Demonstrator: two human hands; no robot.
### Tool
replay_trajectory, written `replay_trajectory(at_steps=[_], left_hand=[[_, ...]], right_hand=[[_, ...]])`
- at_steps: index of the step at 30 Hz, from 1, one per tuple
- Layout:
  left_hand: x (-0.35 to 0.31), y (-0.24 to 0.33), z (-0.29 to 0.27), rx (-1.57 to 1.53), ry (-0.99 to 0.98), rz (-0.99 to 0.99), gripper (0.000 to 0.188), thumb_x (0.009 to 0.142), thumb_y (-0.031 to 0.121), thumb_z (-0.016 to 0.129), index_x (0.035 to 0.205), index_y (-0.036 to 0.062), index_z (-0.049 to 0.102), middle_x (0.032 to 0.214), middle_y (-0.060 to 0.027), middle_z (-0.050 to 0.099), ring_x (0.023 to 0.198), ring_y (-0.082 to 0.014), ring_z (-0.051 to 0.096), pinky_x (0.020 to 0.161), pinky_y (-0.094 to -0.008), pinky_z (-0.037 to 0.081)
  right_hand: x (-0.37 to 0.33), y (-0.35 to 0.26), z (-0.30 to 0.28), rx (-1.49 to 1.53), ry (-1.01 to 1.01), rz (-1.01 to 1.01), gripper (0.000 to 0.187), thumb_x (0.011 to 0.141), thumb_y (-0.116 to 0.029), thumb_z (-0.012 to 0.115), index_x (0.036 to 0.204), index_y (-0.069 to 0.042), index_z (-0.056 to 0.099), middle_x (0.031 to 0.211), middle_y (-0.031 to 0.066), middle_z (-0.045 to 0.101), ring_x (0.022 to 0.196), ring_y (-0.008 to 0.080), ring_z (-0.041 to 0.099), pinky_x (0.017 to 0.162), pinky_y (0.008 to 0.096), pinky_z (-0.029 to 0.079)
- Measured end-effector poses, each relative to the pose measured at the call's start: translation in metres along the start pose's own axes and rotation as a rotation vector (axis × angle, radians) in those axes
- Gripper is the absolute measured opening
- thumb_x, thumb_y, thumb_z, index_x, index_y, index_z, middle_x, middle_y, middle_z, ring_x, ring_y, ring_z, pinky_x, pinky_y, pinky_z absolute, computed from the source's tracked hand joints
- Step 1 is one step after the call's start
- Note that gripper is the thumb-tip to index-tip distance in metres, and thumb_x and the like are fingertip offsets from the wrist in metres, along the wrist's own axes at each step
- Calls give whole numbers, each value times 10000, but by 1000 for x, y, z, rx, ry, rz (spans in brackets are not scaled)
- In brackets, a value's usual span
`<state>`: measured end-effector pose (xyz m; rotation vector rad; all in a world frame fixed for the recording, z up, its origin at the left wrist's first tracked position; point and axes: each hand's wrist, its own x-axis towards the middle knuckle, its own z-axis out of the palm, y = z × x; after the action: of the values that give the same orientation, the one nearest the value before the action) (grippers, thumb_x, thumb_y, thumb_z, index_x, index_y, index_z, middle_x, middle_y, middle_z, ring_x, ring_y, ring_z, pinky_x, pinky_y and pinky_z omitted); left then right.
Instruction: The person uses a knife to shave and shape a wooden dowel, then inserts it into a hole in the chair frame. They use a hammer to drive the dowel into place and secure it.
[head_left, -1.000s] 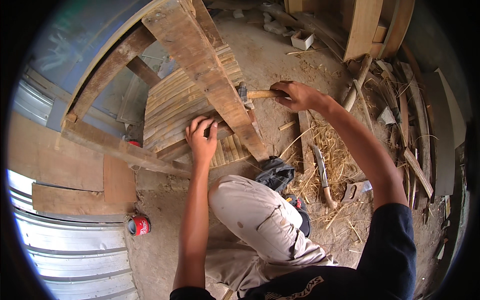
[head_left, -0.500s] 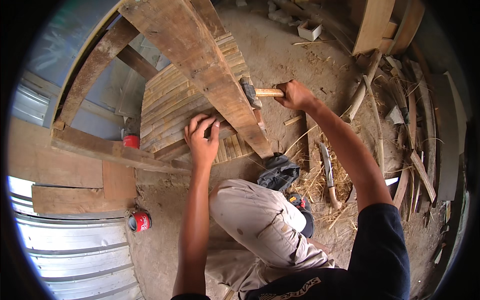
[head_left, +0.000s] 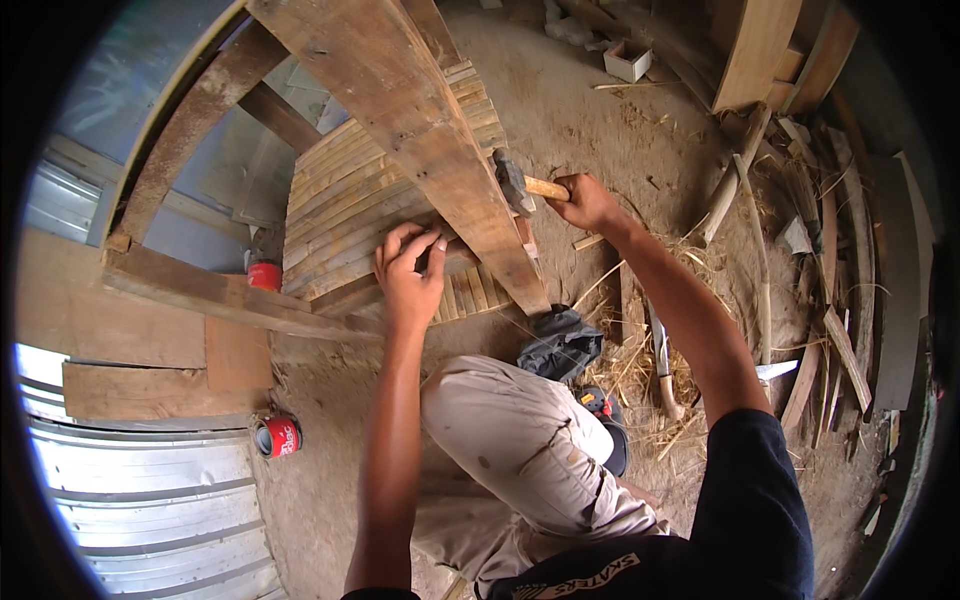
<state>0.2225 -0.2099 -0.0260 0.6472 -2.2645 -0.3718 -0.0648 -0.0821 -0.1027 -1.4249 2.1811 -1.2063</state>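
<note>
My right hand (head_left: pixel 585 203) grips the wooden handle of a hammer (head_left: pixel 518 184), whose dark metal head sits against the right edge of a wide slanting wooden plank (head_left: pixel 420 120). My left hand (head_left: pixel 410 275) presses on the bamboo-slat panel (head_left: pixel 350 210) just under that plank, fingers bent, thumb and forefinger pinched near a slat; whether they hold a nail I cannot tell. My bent knee in beige trousers (head_left: pixel 510 440) is below the hands.
A red can (head_left: pixel 277 436) lies on the dirt near corrugated metal sheets (head_left: pixel 150 500); another red can (head_left: pixel 264 275) stands behind a beam. A machete (head_left: pixel 662 360) lies in straw at right. Scrap boards and bamboo strips pile up at right; a small white box (head_left: pixel 628 60) sits far back.
My right hand has swung the hammer down and left, so its head now meets the plank edge. My left hand stayed on the slats. The view shifted slightly.
</note>
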Motion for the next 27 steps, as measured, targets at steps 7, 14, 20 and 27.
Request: replay_trajectory(at_steps=[7,14,20,27], left_hand=[[4,-2,1,-4,17,-33,244,833,304,779,1014,141,776,1089,-32,641,1042,-281,567,1002,-420,388],[11,-7,-2,-30,-12,-26,238,817,322,793,969,140,785,1071,-54,657,1039,-295,581,1005,-421,388],[9,-4,1,-25,6,-59,233,811,311,798,965,137,781,1066,-56,655,1041,-296,575,999,-415,394],[6,-3,2,-63,29,-57,245,809,294,798,981,120,780,1083,-73,656,1055,-298,573,988,-412,403]], right_hand=[[-33,-64,-22,197,119,238,438,920,-392,693,844,39,670,638,107,580,600,183,542,590,386,452],[-50,-113,-22,211,312,221,479,879,-434,744,917,37,670,669,152,617,640,248,614,629,414,488],[-53,-133,-2,95,413,103,461,853,-352,783,996,66,649,917,286,658,863,422,670,732,465,513],[-55,-144,11,72,440,181,368,925,-298,710,935,55,606,789,292,648,805,476,657,638,484,494]])
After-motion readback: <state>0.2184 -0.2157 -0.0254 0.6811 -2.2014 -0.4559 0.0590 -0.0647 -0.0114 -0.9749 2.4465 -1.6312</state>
